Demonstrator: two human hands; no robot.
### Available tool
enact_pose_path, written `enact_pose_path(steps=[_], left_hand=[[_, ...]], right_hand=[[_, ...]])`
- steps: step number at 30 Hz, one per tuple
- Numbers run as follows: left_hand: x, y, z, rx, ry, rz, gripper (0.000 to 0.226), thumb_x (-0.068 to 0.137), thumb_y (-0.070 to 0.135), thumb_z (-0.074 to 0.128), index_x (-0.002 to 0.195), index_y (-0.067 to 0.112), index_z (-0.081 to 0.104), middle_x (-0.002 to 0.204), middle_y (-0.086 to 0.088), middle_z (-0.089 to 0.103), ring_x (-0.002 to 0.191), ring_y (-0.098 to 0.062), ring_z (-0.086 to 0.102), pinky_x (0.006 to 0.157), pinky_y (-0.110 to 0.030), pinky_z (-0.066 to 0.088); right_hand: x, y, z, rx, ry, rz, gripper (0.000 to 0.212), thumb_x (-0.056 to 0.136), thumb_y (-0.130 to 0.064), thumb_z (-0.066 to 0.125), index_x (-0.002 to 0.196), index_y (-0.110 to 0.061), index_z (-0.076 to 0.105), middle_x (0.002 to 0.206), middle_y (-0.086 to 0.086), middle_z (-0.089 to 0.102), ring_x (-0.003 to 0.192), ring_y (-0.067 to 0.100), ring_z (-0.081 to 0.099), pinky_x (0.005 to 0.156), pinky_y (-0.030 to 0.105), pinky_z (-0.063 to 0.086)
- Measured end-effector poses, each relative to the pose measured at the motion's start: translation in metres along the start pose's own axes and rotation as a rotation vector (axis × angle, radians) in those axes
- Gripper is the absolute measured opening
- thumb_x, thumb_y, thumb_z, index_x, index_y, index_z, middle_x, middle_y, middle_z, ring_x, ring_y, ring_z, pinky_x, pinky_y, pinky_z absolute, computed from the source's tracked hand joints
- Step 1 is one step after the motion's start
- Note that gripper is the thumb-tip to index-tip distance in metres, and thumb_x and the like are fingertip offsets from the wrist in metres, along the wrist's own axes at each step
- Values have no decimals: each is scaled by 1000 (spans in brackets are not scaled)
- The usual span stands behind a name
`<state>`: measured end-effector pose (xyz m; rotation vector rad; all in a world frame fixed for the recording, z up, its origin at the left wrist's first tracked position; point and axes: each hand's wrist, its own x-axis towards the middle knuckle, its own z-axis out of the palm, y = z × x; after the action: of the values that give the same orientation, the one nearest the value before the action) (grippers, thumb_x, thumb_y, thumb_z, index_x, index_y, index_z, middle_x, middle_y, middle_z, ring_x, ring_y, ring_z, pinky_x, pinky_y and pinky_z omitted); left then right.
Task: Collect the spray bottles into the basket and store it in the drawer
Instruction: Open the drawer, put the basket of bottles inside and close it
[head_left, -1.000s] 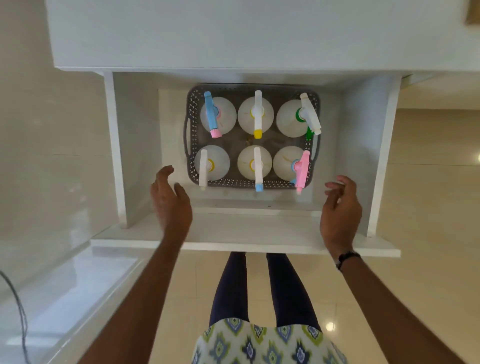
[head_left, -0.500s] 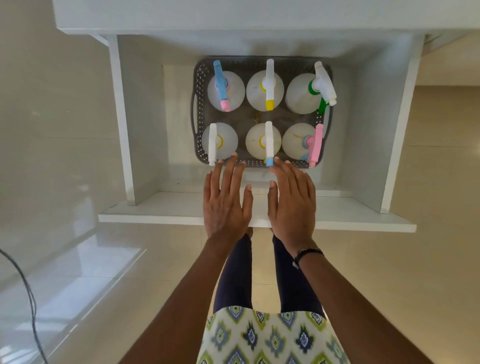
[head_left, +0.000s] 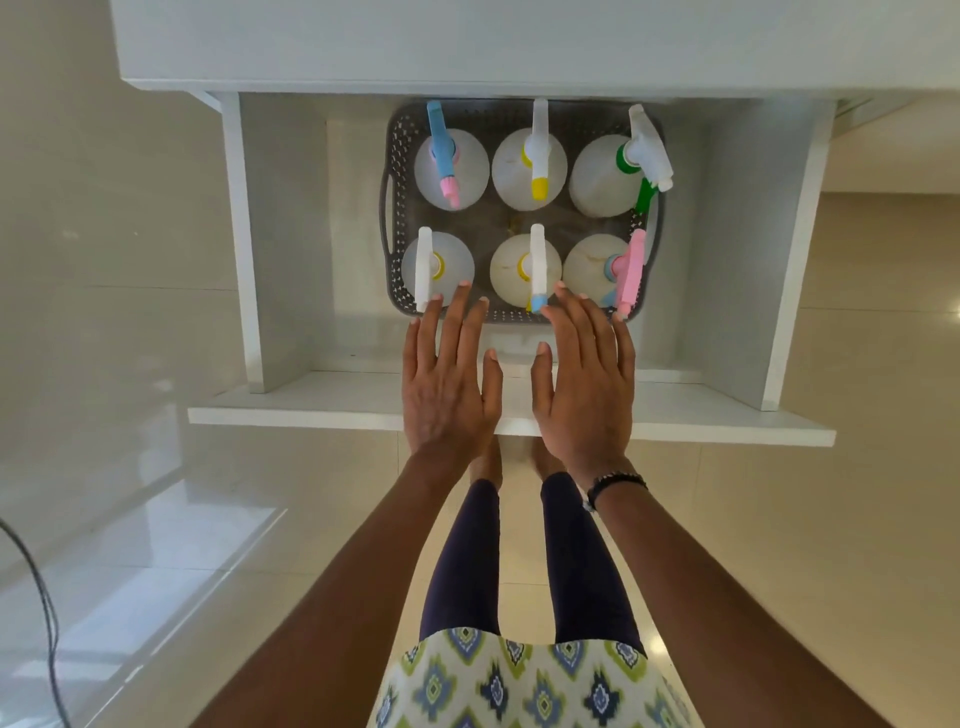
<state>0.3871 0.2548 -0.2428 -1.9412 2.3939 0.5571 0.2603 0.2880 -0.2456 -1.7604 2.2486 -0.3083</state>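
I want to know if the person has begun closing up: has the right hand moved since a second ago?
Yes. The right hand has swung inward from the drawer's right side to the middle of the drawer front, beside the left hand.

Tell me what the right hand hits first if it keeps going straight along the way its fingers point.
Probably the near rim of the grey basket, about where the blue-tipped sprayer nozzle hangs over it. The right hand is flat and open, fingers aimed at that edge. Depth is unclear from above, so it could pass over the rim.
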Motion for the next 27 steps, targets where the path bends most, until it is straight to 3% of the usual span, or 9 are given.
enact_pose_path(steps=[10,16,22,27], left_hand=[[61,4,-17,-8,91,40,50,92,27,39,140,15,36,153,-8,31,143,-27,23,118,-43,20],[93,5,-22,26,133,64,56,91,26,39,145,16,26,157,-8,22,146,-27,16,120,-43,15],[124,10,-30,50,196,89,56,95,26,34,148,15,20,158,-7,18,146,-26,13,121,-43,11],[153,12,-33,35,281,164,41,95,23,35,135,16,39,154,-9,29,144,-27,21,120,-43,14]], right_hand=[[65,-4,-4,-8,70,-24,38,95,-23,45,132,-14,48,145,7,47,137,23,40,117,43,28],[100,-4,-4,-1,147,-50,47,97,-21,41,143,-15,32,154,8,32,144,26,26,118,45,27],[132,-5,-8,-41,160,-72,49,99,-23,32,147,-12,27,156,9,26,146,27,20,119,47,23],[162,-4,-10,-73,191,-94,48,101,-26,26,147,-12,27,156,9,28,145,27,23,120,46,20]])
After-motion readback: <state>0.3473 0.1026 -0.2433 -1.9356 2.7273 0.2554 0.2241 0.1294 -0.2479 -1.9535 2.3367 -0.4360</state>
